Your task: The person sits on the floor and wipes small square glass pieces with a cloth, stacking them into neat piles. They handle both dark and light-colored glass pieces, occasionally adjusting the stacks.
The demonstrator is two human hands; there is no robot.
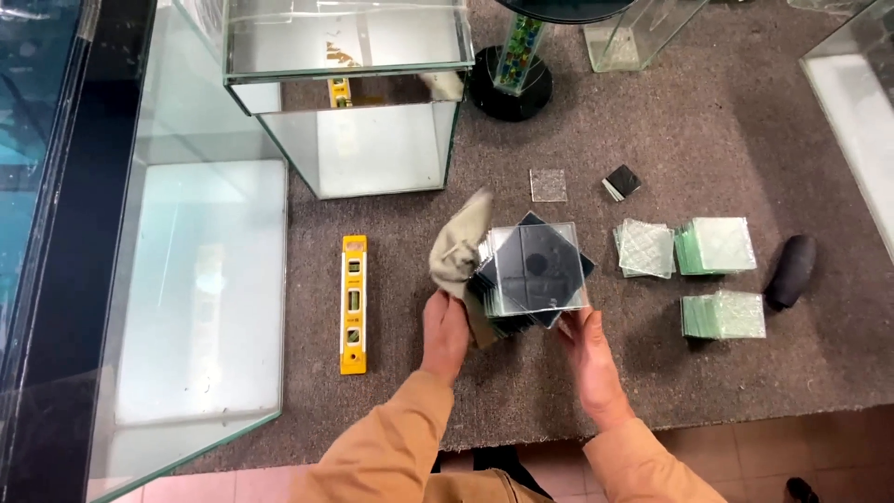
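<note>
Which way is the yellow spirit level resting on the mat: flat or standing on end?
Flat. The yellow spirit level lies lengthwise on the grey mat, its vials facing up, left of the left hand.

We reach both arms forward from the bottom edge of the view, elbows bent and drawn in, the forearms covered to the wrist in tan-orange sleeves. Our left hand (445, 331) lies back-up with its fingers (455, 300) curled shut around what it grips, the wrist fairly straight. Our right hand (589, 352) angles inward toward the left one, its fingers (570, 319) extended and pressed against what we steady, thumb side up.
</note>
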